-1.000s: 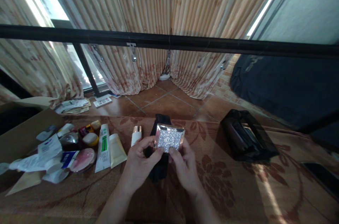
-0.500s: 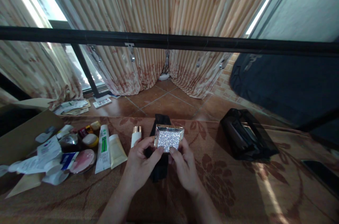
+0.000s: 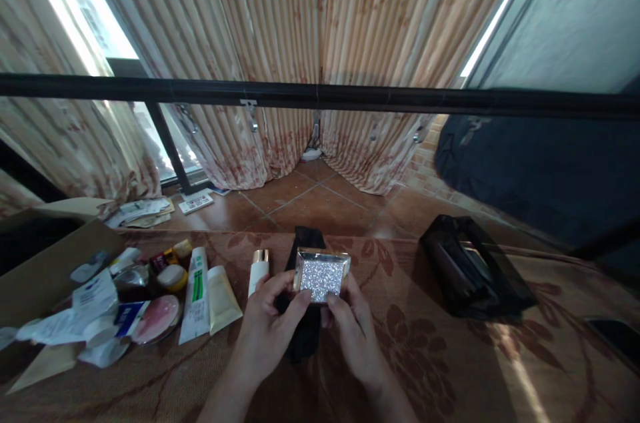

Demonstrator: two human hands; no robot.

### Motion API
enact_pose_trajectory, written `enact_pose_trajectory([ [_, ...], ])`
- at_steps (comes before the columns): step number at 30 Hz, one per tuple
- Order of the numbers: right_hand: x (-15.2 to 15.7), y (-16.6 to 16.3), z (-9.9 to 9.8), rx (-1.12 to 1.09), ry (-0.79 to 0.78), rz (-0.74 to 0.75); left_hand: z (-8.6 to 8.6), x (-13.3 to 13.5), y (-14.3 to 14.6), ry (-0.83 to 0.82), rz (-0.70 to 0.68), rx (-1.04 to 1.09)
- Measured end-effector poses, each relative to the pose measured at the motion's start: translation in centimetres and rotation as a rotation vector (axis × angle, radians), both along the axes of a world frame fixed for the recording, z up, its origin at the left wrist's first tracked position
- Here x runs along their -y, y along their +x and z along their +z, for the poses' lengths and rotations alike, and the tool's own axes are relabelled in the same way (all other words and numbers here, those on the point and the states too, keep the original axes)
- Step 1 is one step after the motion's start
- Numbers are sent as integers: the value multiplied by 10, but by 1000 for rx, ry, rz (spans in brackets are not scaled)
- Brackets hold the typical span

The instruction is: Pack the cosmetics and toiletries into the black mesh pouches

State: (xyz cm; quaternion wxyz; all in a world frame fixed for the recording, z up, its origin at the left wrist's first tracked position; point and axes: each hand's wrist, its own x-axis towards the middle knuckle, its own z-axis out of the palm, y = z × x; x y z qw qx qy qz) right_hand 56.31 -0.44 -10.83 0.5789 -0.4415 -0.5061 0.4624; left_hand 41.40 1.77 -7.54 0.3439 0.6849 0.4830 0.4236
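Both of my hands grip a square, glittery case with a gold rim, which looks like a compact. My left hand is closed on its left side, thumb on the front lower edge. On the right side, my right hand is closed around it, thumb also on the glittery face. Beneath the case lies a folded black cloth or pouch, partly covered by my hands. A white bottle with a gold cap stands or lies just beyond my left fingers. Further left are a beige tube and a white-and-green tube.
At the left, a cardboard box sits behind a pile of tubes, jars and a pink round item. A black mesh bag and a dark phone lie to the right. A dark rail crosses before the curtains.
The whole scene sits slightly lower in view, as the head has tilted up a little. Both hands keep hold of the glittery case, with almost the same grip.
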Motion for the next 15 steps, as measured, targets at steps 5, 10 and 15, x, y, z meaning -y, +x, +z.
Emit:
enact_pose_trajectory([
  [5,0,0,0,-22,-18,1,-2,-1,0,2,9,7],
  [10,-1,0,-1,-30,-28,-13,-2,-1,1,-25,15,29],
  [15,-3,1,-2,-37,14,-53,-5,-1,2,4,52,68],
])
